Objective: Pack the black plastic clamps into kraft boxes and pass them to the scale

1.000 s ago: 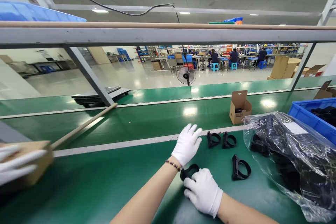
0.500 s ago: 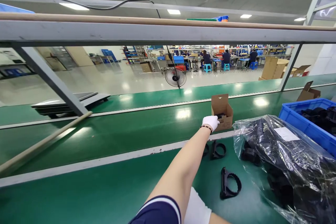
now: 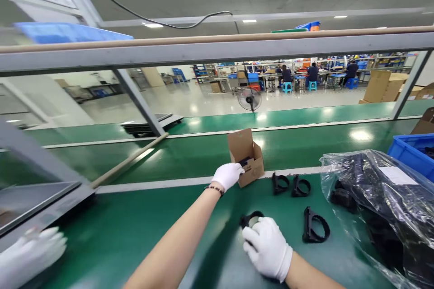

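My left hand (image 3: 228,176), in a white glove, is closed on the near left edge of an open cardboard box (image 3: 252,171). The box's flap stands up, and dark items (image 3: 244,161) show inside, too hidden to name. Lower down, my right hand (image 3: 267,246), also gloved, has its fingers curled on a black ring-shaped bracket (image 3: 251,217) at the green surface; its fingertips partly cover the ring. Several similar parts lie to the right: one black ring bracket (image 3: 316,226) close by, and two smaller-looking ring brackets (image 3: 280,184) beside the box.
A clear plastic bag (image 3: 373,198) of black parts lies at the right, before a blue bin (image 3: 413,156). Another person's gloved hand (image 3: 32,253) is at the lower left. A wooden pole (image 3: 130,160) slants across the belt; a metal frame rail (image 3: 217,52) spans above.
My left hand has brought the box leftward, toward the near side. My right hand has come into view at a ring bracket. The view has turned left, and another person's gloved hand appears.
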`<state>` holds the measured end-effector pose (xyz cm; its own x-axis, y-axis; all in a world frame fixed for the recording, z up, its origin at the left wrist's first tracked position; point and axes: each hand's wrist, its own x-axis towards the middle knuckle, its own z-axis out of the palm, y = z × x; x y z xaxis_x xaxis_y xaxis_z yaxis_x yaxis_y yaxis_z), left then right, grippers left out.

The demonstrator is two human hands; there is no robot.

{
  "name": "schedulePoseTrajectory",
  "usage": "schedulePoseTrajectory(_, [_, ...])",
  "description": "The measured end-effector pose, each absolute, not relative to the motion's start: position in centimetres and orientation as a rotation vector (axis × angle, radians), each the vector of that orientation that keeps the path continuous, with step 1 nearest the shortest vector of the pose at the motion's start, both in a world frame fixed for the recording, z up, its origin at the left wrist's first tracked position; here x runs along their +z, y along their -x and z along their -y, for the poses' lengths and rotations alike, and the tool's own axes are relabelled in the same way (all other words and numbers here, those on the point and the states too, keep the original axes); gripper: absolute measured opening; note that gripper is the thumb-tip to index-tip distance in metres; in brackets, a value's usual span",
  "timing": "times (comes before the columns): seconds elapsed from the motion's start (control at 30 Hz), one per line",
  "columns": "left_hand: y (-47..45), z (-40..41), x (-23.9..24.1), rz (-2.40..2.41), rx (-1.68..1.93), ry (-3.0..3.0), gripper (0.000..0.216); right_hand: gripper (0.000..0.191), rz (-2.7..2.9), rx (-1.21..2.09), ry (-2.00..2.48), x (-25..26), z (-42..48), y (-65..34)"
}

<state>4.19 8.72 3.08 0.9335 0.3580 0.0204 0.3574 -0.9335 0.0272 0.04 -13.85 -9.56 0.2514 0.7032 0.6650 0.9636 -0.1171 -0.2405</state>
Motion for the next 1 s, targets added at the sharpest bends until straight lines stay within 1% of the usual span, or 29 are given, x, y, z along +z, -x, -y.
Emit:
schedulePoseTrajectory(0.13, [7.4,-7.4,1.0,-0.533,0.177,-3.063,0.025,0.025,1.392,-0.689,1.735,-7.9,15.9,0.3])
schedulePoseTrajectory(0.2, [12.5,-5.7,-0.8,-0.517,0.234,-3.051,0.027,0.038,1.376,-0.777,1.65,-6.5,17.1,0.7])
schedulePoseTrajectory(0.23, [14.7,-4.8,-1.8,-0.493,0.341,-3.023,0.026,0.045,1.366,-0.815,1.612,-5.7,17.5,1.1])
schedulePoseTrajectory(0.3, [18.1,-2.9,-3.7,-0.449,0.765,-2.858,0.023,0.057,1.374,-0.842,1.566,-3.7,18.0,2.3])
schedulePoseTrajectory(0.33, [19.3,-1.9,-4.6,-0.439,1.029,-2.706,0.028,0.06,1.397,-0.831,1.56,-2.7,18.0,3.2])
schedulePoseTrajectory(0.37, [20.0,-0.9,-5.4,-0.439,1.256,-2.53,0.038,0.061,1.435,-0.807,1.565,-1.7,17.8,4.3])
schedulePoseTrajectory(0.4, [20.5,0.1,-6.0,-0.449,1.391,-2.367,0.049,0.059,1.477,-0.775,1.579,-0.9,17.5,5.4])
schedulePoseTrajectory(0.43, [20.7,1.0,-6.4,-0.466,1.416,-2.244,0.06,0.056,1.511,-0.745,1.606,-0.3,17.1,6.6])
schedulePoseTrajectory(0.5, [20.5,2.6,-7.0,-0.462,1.27,-2.069,0.073,0.047,1.538,-0.717,1.698,0.1,16.1,8.8])
schedulePoseTrajectory(0.57, [20.0,4.0,-7.4,-0.445,1.059,-1.925,0.074,0.039,1.54,-0.717,1.831,-0.5,15.3,10.6])
schedulePoseTrajectory(0.63, [19.7,4.8,-7.9,-0.447,0.94,-1.818,0.071,0.034,1.589,-0.702,1.976,-1.3,14.7,11.7])
schedulePoseTrajectory(0.77, [19.8,5.1,-8.8,-0.435,0.912,-1.773,0.069,0.021,1.839,-0.474,2.154,-0.9,14.3,12.1])
schedulePoseTrajectory(0.87, [19.9,4.5,-9.2,-0.407,0.916,-1.774,0.07,0.019,1.902,-0.315,2.1,1.2,14.8,10.9])
schedulePoseTrajectory(0.93, [19.9,3.8,-9.2,-0.376,0.905,-1.764,0.07,0.02,1.892,-0.245,1.949,2.1,15.9,9.4])
schedulePoseTrajectory(1.0, [19.9,3.3,-9.0,-0.342,0.876,-1.728,0.066,0.028,1.693,-0.241,1.758,1.8,17.3,7.4])
